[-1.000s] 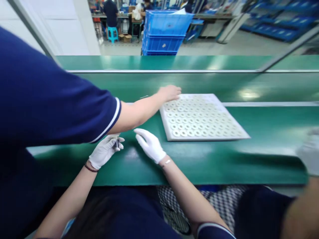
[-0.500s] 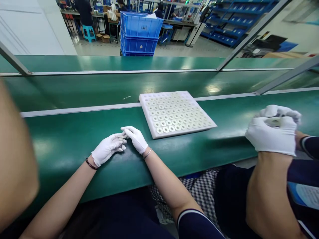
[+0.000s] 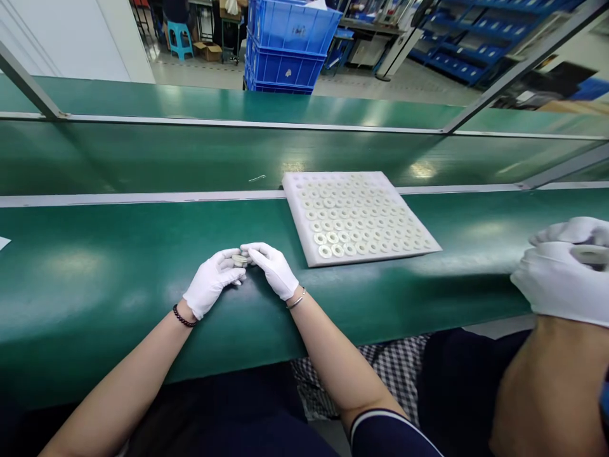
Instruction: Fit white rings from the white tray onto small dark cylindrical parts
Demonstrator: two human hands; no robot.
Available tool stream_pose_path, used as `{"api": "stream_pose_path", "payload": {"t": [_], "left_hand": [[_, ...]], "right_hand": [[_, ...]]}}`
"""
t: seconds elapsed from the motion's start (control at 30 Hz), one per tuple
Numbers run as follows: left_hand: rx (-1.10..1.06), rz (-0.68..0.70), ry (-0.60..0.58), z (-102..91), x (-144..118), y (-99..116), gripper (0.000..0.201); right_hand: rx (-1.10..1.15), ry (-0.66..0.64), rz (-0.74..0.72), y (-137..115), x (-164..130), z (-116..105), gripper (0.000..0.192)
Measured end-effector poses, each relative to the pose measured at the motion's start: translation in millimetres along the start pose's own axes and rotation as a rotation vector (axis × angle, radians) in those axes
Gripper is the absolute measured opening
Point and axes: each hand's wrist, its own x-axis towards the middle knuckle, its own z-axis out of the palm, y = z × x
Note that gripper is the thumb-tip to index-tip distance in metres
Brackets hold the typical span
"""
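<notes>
A small pale ring (image 3: pixel 240 260) is held above the green work surface, between the fingertips of both white-gloved hands. My left hand (image 3: pixel 213 282) grips it between thumb and fingers. From the other side, my right hand (image 3: pixel 275 270) pinches at its edge; my own fingers hide part of the ring. Right of my hands lies a white foam tray (image 3: pixel 304 244) with many similar pale rings (image 3: pixel 349 249) set in rows.
At the right, a co-worker's gloved hands (image 3: pixel 566 273) hold a similar ring (image 3: pixel 590 255). A metal strip (image 3: pixel 143 198) runs behind my hands, with a thin bent piece (image 3: pixel 257 178) beyond it. Slanted metal bars (image 3: pixel 518 70) cross the top. Blue crates (image 3: pixel 285 60) stand behind.
The view has shifted down and left, so the tray and co-worker appear farther right. The ring between my hands shows more clearly now. An arm at the left edge has gone from view.
</notes>
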Motion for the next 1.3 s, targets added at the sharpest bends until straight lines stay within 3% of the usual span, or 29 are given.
{"api": "stream_pose_path", "payload": {"t": [0.13, 0.33, 0.57, 0.83, 1.07, 1.17, 1.3], "left_hand": [[0.024, 0.027, 0.107, -0.7, 0, 0, 0.050], [0.127, 0.136, 0.153, -0.6, 0, -5, 0.051], [0.634, 0.282, 0.374, -1.8, -3, -3, 0.059], [0.814, 0.442, 0.405, -3.0, -2, -8, 0.060], [1.048, 0.764, 0.432, -10.9, 0, -16, 0.051], [1.088, 0.838, 0.410, -11.3, -2, -16, 0.049], [1.078, 0.802, 0.408, -9.5, -3, -17, 0.052]], "right_hand": [[-0.007, -0.041, 0.010, -1, -1, 2, 0.031], [-0.045, -0.063, -0.006, 0, -1, 3, 0.030], [-0.097, -0.100, -0.008, -1, -3, 4, 0.033], [-0.064, -0.116, -0.028, -1, -4, 4, 0.035], [-0.074, -0.160, 0.024, 1, -5, 8, 0.051], [-0.251, -0.150, -0.037, 3, -5, 8, 0.058], [-0.377, -0.123, -0.188, 3, -5, 6, 0.046]]}}
